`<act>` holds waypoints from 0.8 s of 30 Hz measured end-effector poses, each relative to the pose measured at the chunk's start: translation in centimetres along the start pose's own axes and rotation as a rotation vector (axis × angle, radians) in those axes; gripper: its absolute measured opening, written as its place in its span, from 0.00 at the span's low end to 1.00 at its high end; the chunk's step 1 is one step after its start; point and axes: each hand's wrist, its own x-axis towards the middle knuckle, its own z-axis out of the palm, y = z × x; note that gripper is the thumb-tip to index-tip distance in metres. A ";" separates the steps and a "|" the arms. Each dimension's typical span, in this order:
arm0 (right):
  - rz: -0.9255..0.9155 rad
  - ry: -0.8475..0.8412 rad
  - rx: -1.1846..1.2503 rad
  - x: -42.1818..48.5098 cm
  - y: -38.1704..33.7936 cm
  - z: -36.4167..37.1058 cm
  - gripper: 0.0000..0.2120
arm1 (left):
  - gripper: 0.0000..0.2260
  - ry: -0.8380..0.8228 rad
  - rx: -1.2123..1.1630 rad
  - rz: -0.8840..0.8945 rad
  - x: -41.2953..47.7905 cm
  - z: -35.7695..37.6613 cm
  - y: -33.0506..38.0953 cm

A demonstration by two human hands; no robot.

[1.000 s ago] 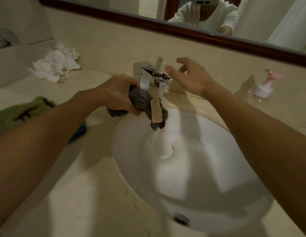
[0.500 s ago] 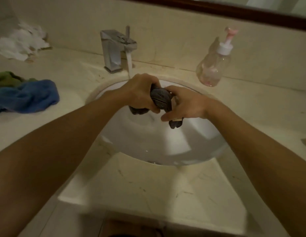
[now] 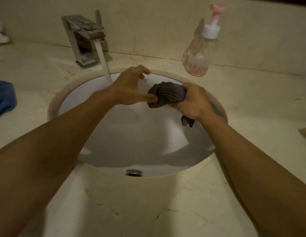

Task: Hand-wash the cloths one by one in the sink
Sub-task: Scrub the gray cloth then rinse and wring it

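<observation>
"Head view: where is the grey cloth (image 3: pixel 166 95)?"

"Bunched up over the sink (image 3: pixel 114 151), towards 2 o'clock of the bowl. The right hand (image 3: pixel 194 104) has its fingers curled tight round it, and a loose end hangs below the wrist."

"And the other hand?"

"The left hand (image 3: pixel 130 88) is at the cloth's 9 o'clock. Its fingers are arched, spread and hold nothing. The thumb tip looks to touch the cloth's edge, though I cannot tell for sure."

"Is water running?"

"Yes. A stream of water (image 3: pixel 104 64) falls from the tap (image 3: pixel 83 40) at 11 o'clock of the sink and goes out of sight behind the left wrist. It does not land on the cloth."

"What else is around?"

"A clear soap bottle (image 3: pixel 200 52) with a pink pump stands at 1 o'clock on the counter (image 3: pixel 148 211), just beyond the rim. A blue cloth (image 3: pixel 3 98) lies at 9 o'clock, well apart from the bowl and cut by the frame edge. Something yellow (image 3: pixel 305 132) shows at 3 o'clock, too little of it to name. A round metal hole (image 3: pixel 134 173) sits in the sink wall at 6 o'clock."
</observation>
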 end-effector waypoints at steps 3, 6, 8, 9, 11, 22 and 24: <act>0.070 0.098 0.043 0.2 0.6 -0.5 0.13 | 0.39 -0.034 -0.042 -0.087 0.1 1.6 -0.9; 0.160 0.141 0.108 0.5 0.7 -0.5 0.17 | 0.49 -0.119 -0.099 -0.180 -0.6 3.9 -1.1; 0.216 0.151 0.145 0.6 0.8 -0.5 0.18 | 0.56 -0.228 0.047 -0.189 -1.3 5.2 -1.5; 0.243 0.171 0.170 0.7 0.9 -0.6 0.17 | 0.56 -0.279 0.160 -0.169 -1.5 5.8 -1.7; 0.289 0.217 0.221 0.8 0.9 -0.8 0.16 | 0.53 -0.357 0.325 -0.098 -1.6 7.2 -1.6; 0.271 0.194 0.261 0.9 0.7 -0.7 0.12 | 0.42 -0.569 0.488 0.180 -1.6 11.7 -1.5; 0.265 0.186 0.250 1.0 0.8 -0.7 0.12 | 0.41 -0.512 0.514 0.108 -1.6 10.9 -3.1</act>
